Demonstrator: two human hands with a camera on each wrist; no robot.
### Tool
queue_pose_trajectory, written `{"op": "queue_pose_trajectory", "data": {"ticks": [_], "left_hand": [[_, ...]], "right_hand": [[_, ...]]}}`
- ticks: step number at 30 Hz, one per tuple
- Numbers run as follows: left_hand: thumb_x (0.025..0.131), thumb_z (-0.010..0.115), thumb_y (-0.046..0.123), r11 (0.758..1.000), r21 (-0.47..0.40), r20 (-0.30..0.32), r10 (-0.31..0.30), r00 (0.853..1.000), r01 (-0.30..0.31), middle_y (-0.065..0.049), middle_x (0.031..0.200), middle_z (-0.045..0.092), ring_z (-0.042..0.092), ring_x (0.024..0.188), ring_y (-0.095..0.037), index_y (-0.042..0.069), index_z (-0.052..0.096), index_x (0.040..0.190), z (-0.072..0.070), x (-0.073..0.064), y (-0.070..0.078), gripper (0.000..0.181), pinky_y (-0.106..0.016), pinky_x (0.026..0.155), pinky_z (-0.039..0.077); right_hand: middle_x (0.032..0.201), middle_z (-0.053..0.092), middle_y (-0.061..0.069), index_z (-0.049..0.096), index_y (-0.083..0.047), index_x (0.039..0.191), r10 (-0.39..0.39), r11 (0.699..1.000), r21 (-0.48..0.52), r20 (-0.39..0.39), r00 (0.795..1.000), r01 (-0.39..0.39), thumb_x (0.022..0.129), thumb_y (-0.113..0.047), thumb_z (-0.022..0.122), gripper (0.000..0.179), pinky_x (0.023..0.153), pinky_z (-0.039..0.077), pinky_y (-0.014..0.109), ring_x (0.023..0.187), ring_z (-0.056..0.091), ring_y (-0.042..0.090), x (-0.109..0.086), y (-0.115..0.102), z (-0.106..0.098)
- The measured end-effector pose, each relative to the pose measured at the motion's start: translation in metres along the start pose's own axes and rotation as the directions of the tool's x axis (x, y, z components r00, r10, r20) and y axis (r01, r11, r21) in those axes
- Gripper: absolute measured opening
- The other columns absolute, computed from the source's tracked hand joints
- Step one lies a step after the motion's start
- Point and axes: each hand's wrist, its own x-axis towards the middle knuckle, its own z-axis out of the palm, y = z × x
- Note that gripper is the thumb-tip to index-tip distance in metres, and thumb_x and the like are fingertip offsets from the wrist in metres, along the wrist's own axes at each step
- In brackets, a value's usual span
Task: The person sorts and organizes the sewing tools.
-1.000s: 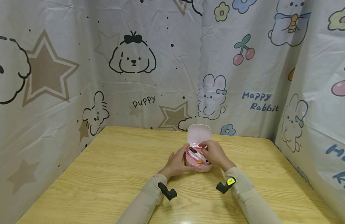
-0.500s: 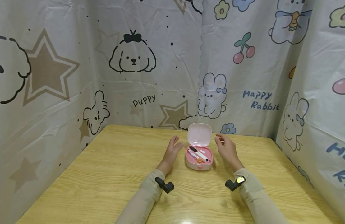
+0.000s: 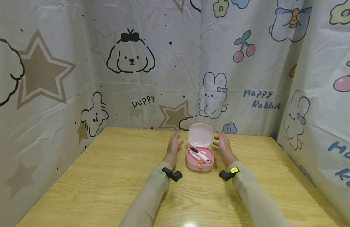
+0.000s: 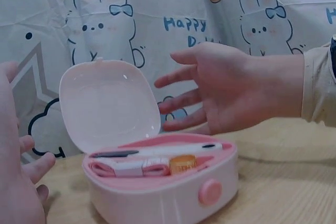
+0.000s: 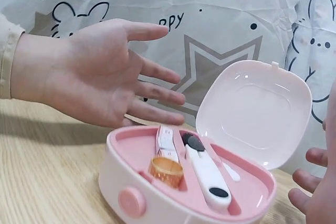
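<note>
A pink sewing box [image 3: 200, 169] sits on the table with its lid [image 3: 200, 135] raised. In its pink tray lie a white tool with a black end [image 5: 206, 177], a folded white-and-pink tape measure [image 4: 128, 167], a gold thimble ring [image 5: 166, 171] and a small white piece [image 5: 231, 172]. My left hand [image 3: 172, 148] is held up left of the box, fingers spread and holding nothing. On the box's right side, my right hand [image 3: 224, 148] mirrors it, palm facing the box, also holding nothing. Both hands stand apart from the box.
The wooden table [image 3: 129, 157] carries the box towards its back edge. Printed curtains [image 3: 152, 82] enclose the table at the back and both sides. A black camera is strapped to each sleeved wrist.
Both hands have left the box and drawn apart to either side of it. The right hand came out of the tray, and its fingers have since straightened. The lid has stayed up.
</note>
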Motion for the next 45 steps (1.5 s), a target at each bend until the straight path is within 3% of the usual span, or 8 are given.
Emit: {"op": "queue_pose_trajectory", "data": {"ticks": [5, 10, 14, 22, 31, 45], "left_hand": [[0.108, 0.037, 0.054, 0.999, 0.026, 0.013, -0.047, 0.999, 0.046, -0.020, 0.164, 0.028, 0.045, 0.136, -0.052, 0.010, 0.028, 0.163, 0.015, 0.009, 0.012, 0.071, -0.058, 0.119, 0.022], [0.108, 0.034, 0.054, 0.996, 0.074, 0.024, -0.048, 0.999, 0.046, -0.026, 0.161, 0.029, 0.043, 0.136, -0.055, 0.005, 0.034, 0.160, 0.030, 0.013, 0.018, 0.072, -0.058, 0.117, 0.030], [0.109, 0.031, 0.054, 0.993, 0.105, 0.018, -0.053, 0.998, 0.050, -0.029, 0.156, 0.034, 0.042, 0.138, -0.047, 0.001, 0.043, 0.155, 0.037, 0.014, 0.017, 0.071, -0.054, 0.112, 0.039], [0.109, 0.031, 0.053, 0.992, 0.127, 0.032, -0.014, 0.999, 0.010, -0.025, 0.139, 0.051, 0.053, 0.124, -0.037, 0.000, 0.050, 0.148, 0.040, 0.014, 0.016, 0.069, -0.049, 0.103, 0.048], [0.109, 0.031, 0.053, 0.994, 0.112, 0.090, -0.026, 0.996, 0.015, -0.021, 0.155, 0.042, 0.046, 0.136, -0.037, 0.005, 0.042, 0.157, 0.043, 0.011, 0.022, 0.069, -0.050, 0.110, 0.042], [0.107, 0.040, 0.054, 0.995, 0.064, 0.114, -0.082, 0.990, 0.075, -0.024, 0.151, 0.040, 0.043, 0.136, -0.045, 0.007, 0.038, 0.159, 0.035, 0.012, 0.024, 0.070, -0.053, 0.114, 0.036]], "right_hand": [[0.157, 0.030, 0.030, 0.024, -0.009, 0.164, 0.061, 0.991, 0.122, 0.016, 0.998, -0.062, 0.111, -0.048, 0.025, 0.066, 0.117, 0.032, 0.056, 0.140, 0.037, 0.052, 0.004, -0.006, 0.008], [0.152, 0.034, 0.031, 0.028, -0.013, 0.163, 0.088, 0.992, 0.086, 0.036, 0.996, -0.090, 0.109, -0.057, 0.020, 0.070, 0.112, 0.038, 0.053, 0.131, 0.043, 0.050, 0.008, -0.008, 0.012], [0.151, 0.034, 0.030, 0.025, -0.018, 0.164, 0.079, 0.996, 0.030, 0.057, 0.995, -0.080, 0.107, -0.064, 0.019, 0.074, 0.110, 0.038, 0.056, 0.131, 0.044, 0.050, 0.006, -0.009, 0.016], [0.157, 0.033, 0.029, 0.023, -0.020, 0.165, 0.062, 0.997, -0.054, 0.090, 0.994, -0.057, 0.107, -0.064, 0.018, 0.073, 0.114, 0.027, 0.065, 0.135, 0.042, 0.055, 0.003, -0.017, 0.020], [0.160, 0.029, 0.030, 0.014, -0.016, 0.167, 0.072, 0.995, -0.069, 0.084, 0.994, -0.066, 0.105, -0.067, 0.021, 0.080, 0.117, 0.019, 0.067, 0.138, 0.039, 0.055, 0.001, -0.021, 0.017], [0.160, 0.028, 0.030, 0.014, -0.015, 0.167, 0.049, 0.998, -0.048, 0.094, 0.994, -0.045, 0.106, -0.065, 0.024, 0.079, 0.118, 0.018, 0.065, 0.140, 0.037, 0.055, -0.003, -0.022, 0.017]]}}
